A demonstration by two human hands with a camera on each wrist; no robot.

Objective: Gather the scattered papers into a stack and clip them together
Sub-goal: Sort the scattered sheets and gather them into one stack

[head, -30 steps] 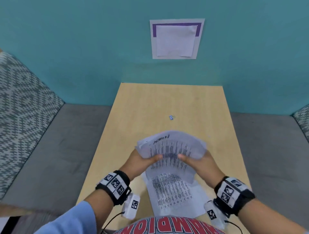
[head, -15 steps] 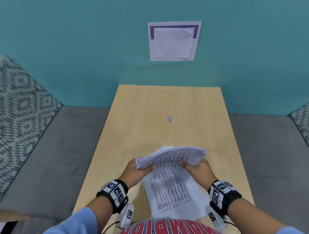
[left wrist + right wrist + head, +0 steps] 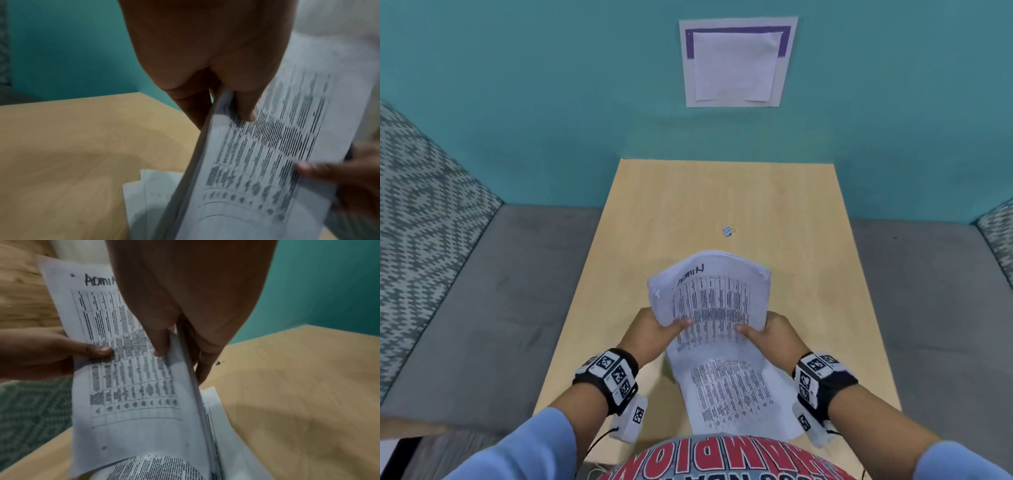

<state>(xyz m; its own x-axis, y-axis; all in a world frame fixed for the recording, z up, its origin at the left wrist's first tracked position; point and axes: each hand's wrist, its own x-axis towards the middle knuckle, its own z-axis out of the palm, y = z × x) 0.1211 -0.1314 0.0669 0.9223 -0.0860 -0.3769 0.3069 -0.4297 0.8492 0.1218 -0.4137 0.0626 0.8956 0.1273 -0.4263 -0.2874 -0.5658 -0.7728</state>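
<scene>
A stack of printed papers stands tilted up off the wooden table, its printed face towards me. My left hand grips its left edge, thumb on the front. My right hand grips the right edge the same way. The left wrist view shows the stack pinched between thumb and fingers. In the right wrist view the stack is held alike. More printed sheets lie flat on the table under the stack. A small binder clip lies on the table beyond, also visible as the clip.
The table butts against a teal wall with a paper notice pinned on it. Grey bench seats flank the table on both sides, with patterned cushions at the far left and right.
The stack had tipped almost flat half a second ago; now both hands have raised it upright again, face towards me. The sheets on the table and the clip stay put.
</scene>
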